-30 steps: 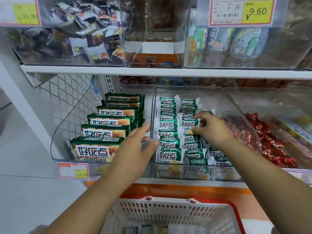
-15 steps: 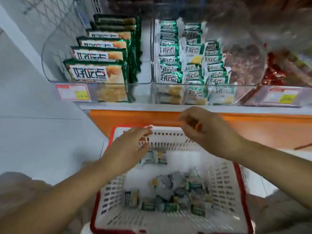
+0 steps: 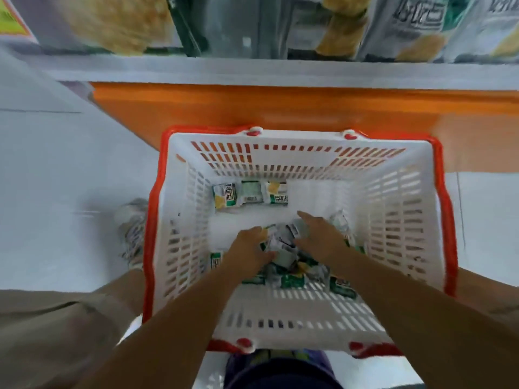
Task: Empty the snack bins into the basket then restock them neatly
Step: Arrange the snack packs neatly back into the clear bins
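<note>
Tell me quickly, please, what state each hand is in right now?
Left hand: on the packets in the basket; grip cannot be told.
Right hand: open, fingers straight, resting on the packets.

Bright, even light, faint shadows; heavy motion blur on the shelf packets [image 3: 415, 21], wide-angle curvature at edges.

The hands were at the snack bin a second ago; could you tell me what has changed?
Both the left hand and right hand moved down into the white basket and now rest on the pile of snack packets; any grip is unclear. The three packets by the far wall stayed put.
</note>
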Motion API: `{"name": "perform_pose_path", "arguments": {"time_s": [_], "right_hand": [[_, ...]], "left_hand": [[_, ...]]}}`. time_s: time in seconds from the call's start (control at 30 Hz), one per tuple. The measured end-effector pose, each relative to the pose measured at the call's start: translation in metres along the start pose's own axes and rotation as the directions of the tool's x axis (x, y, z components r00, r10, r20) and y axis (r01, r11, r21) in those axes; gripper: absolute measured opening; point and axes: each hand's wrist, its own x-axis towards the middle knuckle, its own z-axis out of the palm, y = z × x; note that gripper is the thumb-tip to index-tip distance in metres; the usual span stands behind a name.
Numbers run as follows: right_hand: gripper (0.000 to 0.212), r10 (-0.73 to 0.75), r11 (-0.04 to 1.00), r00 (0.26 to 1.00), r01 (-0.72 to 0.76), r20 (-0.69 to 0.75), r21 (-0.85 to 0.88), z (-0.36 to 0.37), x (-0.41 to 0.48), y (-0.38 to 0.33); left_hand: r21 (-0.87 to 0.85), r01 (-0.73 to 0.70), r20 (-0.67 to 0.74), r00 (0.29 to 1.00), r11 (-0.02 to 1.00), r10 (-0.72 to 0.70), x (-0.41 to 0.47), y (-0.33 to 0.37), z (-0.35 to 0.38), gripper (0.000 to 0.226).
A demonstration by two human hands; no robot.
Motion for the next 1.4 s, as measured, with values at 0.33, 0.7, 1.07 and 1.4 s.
{"name": "perform_pose_path", "arguments": {"time_s": [0.33,0.7,1.07,1.4], "right_hand": [[0.073,-0.058,0.985,0.998,0.059,0.008,-0.159,0.014,-0.004,0.003],[0.031,0.096,0.617,0.995,-0.086,0.033,0.782,-0.022,-0.067,-0.021],[0.048,-0.254,0.206,0.959,0.180,-0.125,0.962,-0.134,-0.163,-0.065],[0.061,-0.208,0.595,0.830,0.528,-0.518,0.606,-0.239,-0.234,-0.098]], "left_hand": [[0.052,0.142,0.096,0.985,0.989,-0.146,0.029,0.005,0.013,0.042],[-0.534,0.122,0.078,0.992,0.837,-0.094,-0.022,0.014,0.004,0.043],[-0.800,-0.169,-0.083,0.982,0.576,0.172,-0.100,0.099,-0.096,0.070],[-0.611,-0.497,-0.303,0.866,0.617,0.398,-0.183,0.185,-0.176,0.065]]}}
